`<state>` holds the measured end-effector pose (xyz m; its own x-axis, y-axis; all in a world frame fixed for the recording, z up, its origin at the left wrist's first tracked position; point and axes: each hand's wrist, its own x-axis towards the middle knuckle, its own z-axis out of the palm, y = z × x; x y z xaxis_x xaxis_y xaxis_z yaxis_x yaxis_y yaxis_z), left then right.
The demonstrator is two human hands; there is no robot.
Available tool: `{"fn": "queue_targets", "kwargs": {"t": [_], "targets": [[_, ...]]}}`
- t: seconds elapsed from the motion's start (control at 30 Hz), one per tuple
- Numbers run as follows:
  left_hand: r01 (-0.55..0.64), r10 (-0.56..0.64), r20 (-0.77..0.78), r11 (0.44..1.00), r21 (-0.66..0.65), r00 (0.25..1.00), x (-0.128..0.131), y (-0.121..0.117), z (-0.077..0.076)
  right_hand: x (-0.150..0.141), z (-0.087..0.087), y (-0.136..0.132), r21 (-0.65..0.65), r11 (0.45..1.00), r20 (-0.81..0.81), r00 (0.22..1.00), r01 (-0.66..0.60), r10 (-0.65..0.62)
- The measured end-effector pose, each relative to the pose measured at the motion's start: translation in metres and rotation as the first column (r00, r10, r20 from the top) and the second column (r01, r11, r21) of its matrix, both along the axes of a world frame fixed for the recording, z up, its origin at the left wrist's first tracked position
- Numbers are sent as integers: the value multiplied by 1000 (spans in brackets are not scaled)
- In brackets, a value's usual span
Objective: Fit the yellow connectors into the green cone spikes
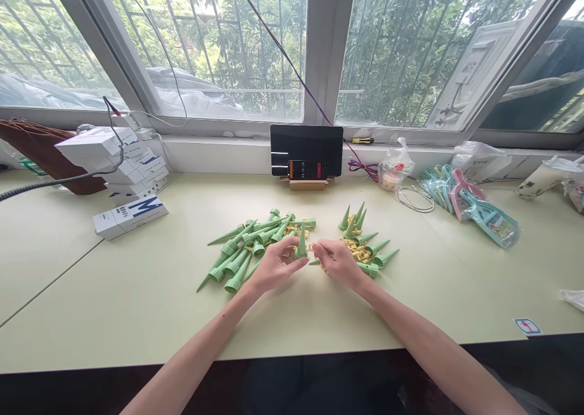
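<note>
In my left hand (279,265) is a green plastic plant watering spike (302,242), held point up between thumb and fingers. Close beside it, the fingertips of my right hand (338,260) pinch a small yellow plastic piece (311,248), mostly hidden by the fingers. A heap of green spikes (237,260) lies to the left of my left hand, pointing in various directions. Beyond my right hand, several more green spikes (385,257) lie or stand around a pile of small yellow parts (362,252). Some yellow parts also lie behind my left hand.
A phone (308,170) showing a timer leans on a cardboard stand (306,185) before a black panel (306,144). White boxes (130,215) stand at left. Bagged dustpan-and-brush sets (490,217), a coiled cable (415,200) and a plastic bag (396,167) lie at right.
</note>
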<state>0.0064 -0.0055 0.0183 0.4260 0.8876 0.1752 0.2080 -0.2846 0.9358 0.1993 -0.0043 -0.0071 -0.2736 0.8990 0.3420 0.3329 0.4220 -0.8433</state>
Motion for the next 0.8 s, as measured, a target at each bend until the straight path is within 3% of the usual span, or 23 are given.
{"fn": "queue_targets", "kwargs": {"t": [0.3, 0.6, 0.8], "targets": [[6, -6, 0, 996, -90, 1000, 0, -1, 5, -1, -2, 1, 23, 1000, 29, 999, -15, 14], [56, -36, 109, 982, -182, 993, -3, 5, -4, -2, -1, 0, 8, 998, -2, 998, -68, 68], [39, -7, 153, 977, -207, 988, -3, 6, -5, -3, 2, -2, 77, 996, -40, 998, -53, 56]]}}
